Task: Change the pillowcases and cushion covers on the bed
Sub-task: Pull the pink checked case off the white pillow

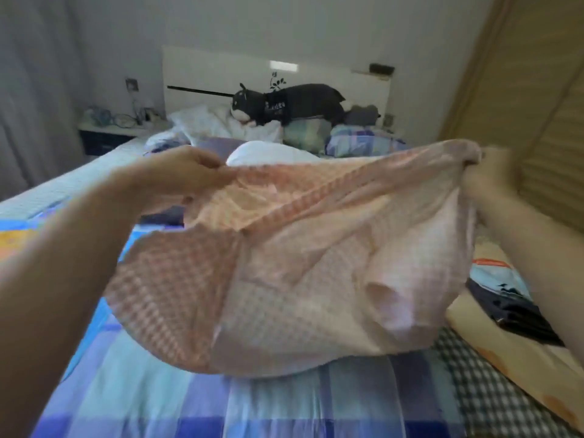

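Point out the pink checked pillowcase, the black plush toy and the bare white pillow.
pink checked pillowcase (303, 279): head view, middle of its hanging cloth.
black plush toy (297, 102): head view, its body.
bare white pillow (268, 154): head view, its visible top.

Two bare forearms in frame, no sleeves showing up to the pic's edge on either side. Left hand (192, 167) and right hand (496, 175) both bare: no gloves. No watch, bracelet or ring seen on wrists or fingers, though right hand heavily motion-blurred, so small details there can't be made out. Left forearm broad and close to the lens, filling lower-left corner, edges soft w/ blur. Right forearm along the right edge, likewise soft. Nothing else of the person visible: no torso, no clothing.
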